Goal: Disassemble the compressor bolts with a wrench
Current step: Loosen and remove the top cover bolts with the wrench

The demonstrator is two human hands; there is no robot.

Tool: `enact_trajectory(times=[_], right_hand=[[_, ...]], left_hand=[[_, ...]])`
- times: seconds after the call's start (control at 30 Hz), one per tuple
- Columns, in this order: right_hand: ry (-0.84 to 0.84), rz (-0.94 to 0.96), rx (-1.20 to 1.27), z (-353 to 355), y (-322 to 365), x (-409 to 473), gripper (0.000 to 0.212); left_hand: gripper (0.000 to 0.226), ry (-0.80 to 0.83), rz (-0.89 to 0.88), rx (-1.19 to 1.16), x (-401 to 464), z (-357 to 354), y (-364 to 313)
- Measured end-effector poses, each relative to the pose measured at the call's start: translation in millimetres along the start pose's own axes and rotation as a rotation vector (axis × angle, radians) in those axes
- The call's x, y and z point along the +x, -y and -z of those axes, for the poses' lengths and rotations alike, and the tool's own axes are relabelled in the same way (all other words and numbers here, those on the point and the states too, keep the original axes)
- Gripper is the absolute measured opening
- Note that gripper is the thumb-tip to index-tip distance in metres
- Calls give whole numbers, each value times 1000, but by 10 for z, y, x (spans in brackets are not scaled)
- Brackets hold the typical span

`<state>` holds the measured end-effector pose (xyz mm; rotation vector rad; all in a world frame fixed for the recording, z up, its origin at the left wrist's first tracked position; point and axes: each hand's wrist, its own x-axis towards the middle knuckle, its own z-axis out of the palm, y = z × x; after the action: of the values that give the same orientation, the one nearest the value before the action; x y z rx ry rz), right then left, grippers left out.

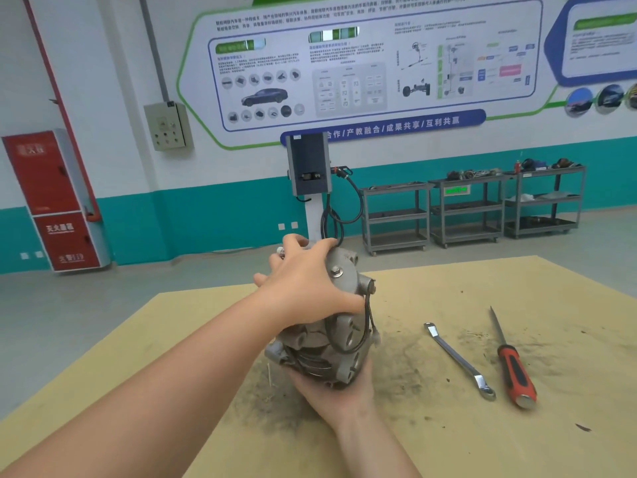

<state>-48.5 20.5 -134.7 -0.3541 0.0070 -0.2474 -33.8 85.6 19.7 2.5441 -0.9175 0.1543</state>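
A grey metal compressor [339, 334] is held tilted above the brown table [448, 439], with black wires looped on its right side. My left hand [303, 291] grips its upper end from the left, fingers curled over the top. My right hand [336, 391] cups its lower end from beneath. A bolt [336, 271] shows on the upper face, just right of my left hand. A silver ring wrench [456, 360] lies on the table to the right, apart from both hands.
A screwdriver with a red and black handle [513, 365] lies right of the wrench. Dark grime marks the table around the compressor. Beyond the table stand a charging post [308, 167], grey shelf trolleys [465, 208] and a red fire cabinet [55, 201].
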Motion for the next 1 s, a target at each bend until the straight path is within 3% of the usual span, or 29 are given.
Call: enact_trajectory(times=[0.07, 0.2, 0.33, 0.53, 0.7, 0.87, 0.93, 1.0], right_hand=[[1, -10, 137, 75, 51, 73, 52], [-161, 86, 97, 201, 219, 125, 66], [-221, 253, 43, 257, 413, 95, 63], [-230, 483, -112, 420, 714, 60, 59], [-259, 642, -252, 486, 911, -46, 55], [-281, 676, -354, 481, 994, -115, 47], [-312, 702, -391, 443, 981, -131, 54], [-352, 725, -450, 389, 939, -144, 73]], left_hand=[[104, -14, -35, -125, -120, -20, 156], [120, -30, -55, -336, -262, -134, 538], [128, 23, -114, -514, -210, -349, 801], [122, 158, -219, -706, 37, -753, 945], [126, 241, -300, -687, 215, -991, 952], [134, 281, -326, -680, 208, -1165, 1022], [129, 305, -308, -653, 169, -1091, 1025], [132, 342, -294, -545, 116, -965, 1070]])
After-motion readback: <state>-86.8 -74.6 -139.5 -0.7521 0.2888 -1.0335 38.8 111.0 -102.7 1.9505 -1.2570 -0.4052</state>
